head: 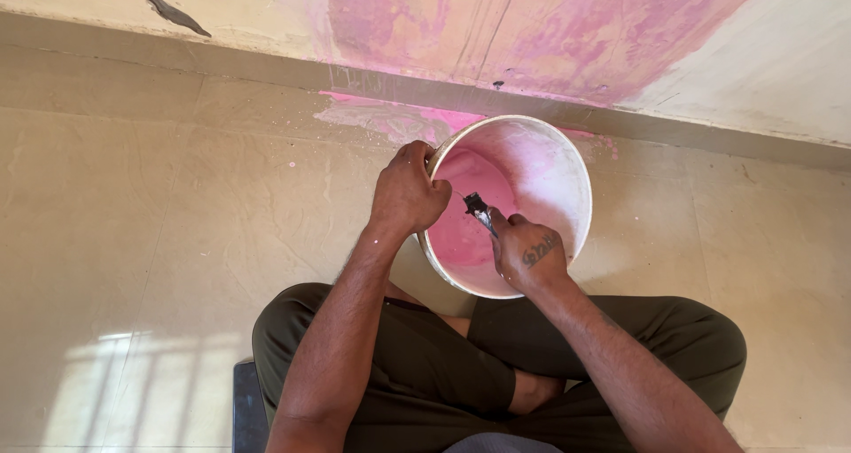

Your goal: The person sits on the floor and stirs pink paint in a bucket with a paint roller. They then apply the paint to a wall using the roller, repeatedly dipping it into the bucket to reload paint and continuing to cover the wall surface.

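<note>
From the head camera, the left hand (408, 191) curls over the near-left rim of a round white bucket (567, 174), clamped on its edge, forearm stretched straight down. The right hand (529, 253) is closed around a dark-handled tool (479, 209) — its working end too small to make out — held over the pink paint (461, 231) inside. The bucket stands tilted on the beige tiled floor (133, 222), just beside the pink-smeared wall (532, 27), between the person's crossed legs and that wall.
</note>
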A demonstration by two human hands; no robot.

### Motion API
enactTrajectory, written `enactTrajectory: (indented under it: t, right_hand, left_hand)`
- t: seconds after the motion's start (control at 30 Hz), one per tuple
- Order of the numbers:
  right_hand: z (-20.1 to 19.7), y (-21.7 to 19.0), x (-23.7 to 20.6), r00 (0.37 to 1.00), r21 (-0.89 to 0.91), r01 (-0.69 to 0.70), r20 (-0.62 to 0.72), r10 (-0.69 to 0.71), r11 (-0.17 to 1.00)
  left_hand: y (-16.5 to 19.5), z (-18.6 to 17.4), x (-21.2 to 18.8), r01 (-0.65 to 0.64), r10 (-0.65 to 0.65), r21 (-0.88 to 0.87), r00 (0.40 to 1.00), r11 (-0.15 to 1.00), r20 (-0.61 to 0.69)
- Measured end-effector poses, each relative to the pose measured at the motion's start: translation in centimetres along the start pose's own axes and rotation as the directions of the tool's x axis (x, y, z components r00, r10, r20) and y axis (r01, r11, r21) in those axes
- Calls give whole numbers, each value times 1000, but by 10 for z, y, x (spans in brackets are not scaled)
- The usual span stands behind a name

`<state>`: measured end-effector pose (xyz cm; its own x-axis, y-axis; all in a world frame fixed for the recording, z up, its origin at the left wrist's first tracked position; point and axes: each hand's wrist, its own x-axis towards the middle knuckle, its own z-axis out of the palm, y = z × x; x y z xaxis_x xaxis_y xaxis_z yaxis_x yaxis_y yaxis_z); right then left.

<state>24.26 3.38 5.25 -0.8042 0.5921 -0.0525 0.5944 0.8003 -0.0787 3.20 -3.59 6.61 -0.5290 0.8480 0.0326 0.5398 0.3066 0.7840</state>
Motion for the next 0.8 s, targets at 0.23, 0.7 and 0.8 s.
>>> enactTrajectory:
  t: [0.23,0.7,0.8]
  right_hand:
    - [-5,10,2,996,-46,86,-17,-87,995]
    - [-27,11,-4,967,-47,204,167,-194,978]
    - [-29,15,-4,963,-52,226,159,-216,973]
  left_hand:
    - [-1,0,1,-22,22,-13,1000,1000,-13]
    - [4,-3,2,33,-33,-30,999,999,16]
    - [4,-4,3,55,-54,-43,998,998,26]
